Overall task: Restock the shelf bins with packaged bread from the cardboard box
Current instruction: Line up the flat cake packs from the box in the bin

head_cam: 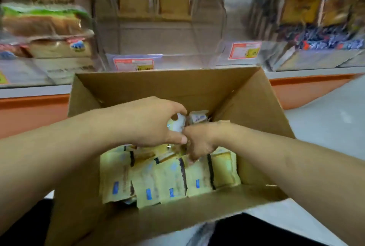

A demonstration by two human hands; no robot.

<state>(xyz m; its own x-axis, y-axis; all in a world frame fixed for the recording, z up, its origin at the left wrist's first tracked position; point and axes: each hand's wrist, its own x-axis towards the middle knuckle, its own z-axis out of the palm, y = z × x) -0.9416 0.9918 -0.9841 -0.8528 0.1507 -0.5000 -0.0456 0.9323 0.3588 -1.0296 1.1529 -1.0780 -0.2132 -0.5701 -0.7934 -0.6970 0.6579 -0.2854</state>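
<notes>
Both hands reach into the open cardboard box (pixel 122 91) and meet near its middle. The left hand (pixel 150 121) has its fingers and thumb curled round the top of a pale bread packet (pixel 176 125), pinching it from above. The right hand (pixel 199 141) is turned down among the packets with its fingers bent; they seem to close on the wrapping there, though blur hides just what they hold.

Below the hands, in the near part of the box, a row of yellow packaged bread (pixel 166 182) stands on edge, side by side, each packet with a small blue mark low on its face. One more packet (pixel 198 117) shows just beyond the hands, toward the far wall of the box.

Past the box runs the shelf with an orange front edge (pixel 308 87). Clear shelf bins (pixel 162 34) stand on it, carrying red and yellow price tags (pixel 245 50). Bagged loaves (pixel 45 28) fill the bin on the left, and dark packets (pixel 316 12) fill the one on the right, all blurred.
</notes>
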